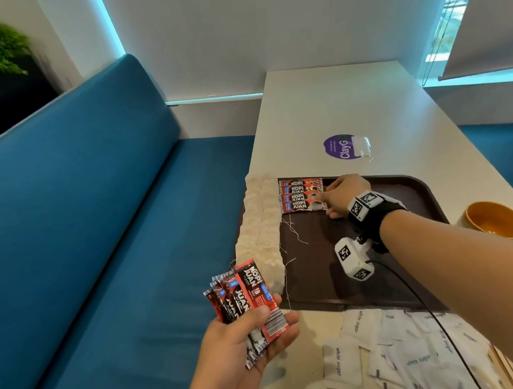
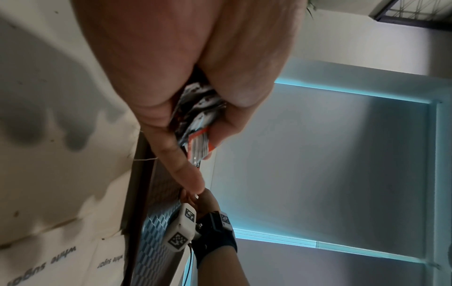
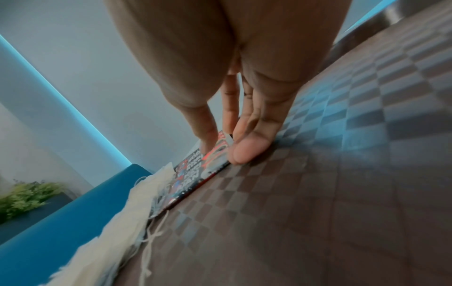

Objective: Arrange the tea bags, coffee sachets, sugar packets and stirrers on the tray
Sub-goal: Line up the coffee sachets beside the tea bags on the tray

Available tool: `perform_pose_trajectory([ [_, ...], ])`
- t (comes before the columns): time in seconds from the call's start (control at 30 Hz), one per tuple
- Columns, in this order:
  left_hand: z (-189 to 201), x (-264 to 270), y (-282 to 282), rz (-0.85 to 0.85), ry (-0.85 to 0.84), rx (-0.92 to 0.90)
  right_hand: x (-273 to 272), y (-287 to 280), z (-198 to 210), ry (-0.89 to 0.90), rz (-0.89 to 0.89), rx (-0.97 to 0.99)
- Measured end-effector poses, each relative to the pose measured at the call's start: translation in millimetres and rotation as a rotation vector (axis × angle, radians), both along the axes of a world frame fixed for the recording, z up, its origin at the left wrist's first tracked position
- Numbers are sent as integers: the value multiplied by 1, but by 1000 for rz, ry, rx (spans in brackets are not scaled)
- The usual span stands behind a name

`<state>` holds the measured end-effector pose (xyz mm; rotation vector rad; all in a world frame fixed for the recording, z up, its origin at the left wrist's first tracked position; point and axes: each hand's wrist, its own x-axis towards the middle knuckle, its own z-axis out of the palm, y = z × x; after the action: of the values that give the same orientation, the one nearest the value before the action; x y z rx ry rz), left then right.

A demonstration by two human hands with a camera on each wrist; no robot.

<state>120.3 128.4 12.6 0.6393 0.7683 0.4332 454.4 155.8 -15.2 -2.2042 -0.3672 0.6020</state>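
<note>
A brown tray (image 1: 401,273) lies on the white table. Tea bags (image 1: 258,230) fill two columns along its left edge. Several red and black coffee sachets (image 1: 300,195) lie side by side at the tray's far left. My right hand (image 1: 327,200) is at their right ends, and in the right wrist view its thumb and fingers (image 3: 247,151) pinch the end of the nearest sachet (image 3: 193,180), which lies flat on the tray (image 3: 342,174). My left hand (image 1: 252,340) hovers off the tray's near left corner, gripping a fan of coffee sachets (image 1: 249,294). White sugar packets (image 1: 402,352) lie loose in front of the tray.
An orange cup (image 1: 496,220) stands right of the tray. A purple sticker (image 1: 339,148) and a clear packet (image 1: 362,146) lie beyond it. Wooden sticks (image 1: 507,367) show at the bottom right. A blue bench (image 1: 91,250) runs along the table's left side.
</note>
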Motion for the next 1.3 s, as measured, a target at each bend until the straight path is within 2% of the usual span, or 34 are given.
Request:
perform_pose_trajectory([
  [0.1,5,-2,-3,-3,-3,37,-11,-14,16,-66,7,59],
  [0.17,10,-3,-7,11,-16,55,-28,-30,33,-49,61,138],
  [0.37,26,-11,-25,-5,-40,138,-110,-106,86,151,317,434],
  [0.47,34,-17,-37,-19,-40,175,-153,-149,99,321,321,575],
  [0.57,40,-23,-49,-63,-42,191,-190,-182,98,391,344,579],
  [0.67,45,-32,-64,-183,-23,231,-219,-205,87,316,326,562],
  [0.73,48,-37,-75,-233,-5,225,-232,-218,84,278,286,622],
  [0.87,47,-47,-92,-191,25,52,-240,-240,88,148,266,721],
  [1.0,42,-59,-102,-216,-16,-43,-247,-254,87,-17,387,644],
  [1.13,41,-66,-111,-283,-24,44,-257,-263,77,-86,430,563],
  [1.23,40,-68,-119,-243,21,144,-263,-268,74,-141,448,529],
  [1.3,40,-68,-121,-196,43,200,-263,-271,72,-72,406,560],
])
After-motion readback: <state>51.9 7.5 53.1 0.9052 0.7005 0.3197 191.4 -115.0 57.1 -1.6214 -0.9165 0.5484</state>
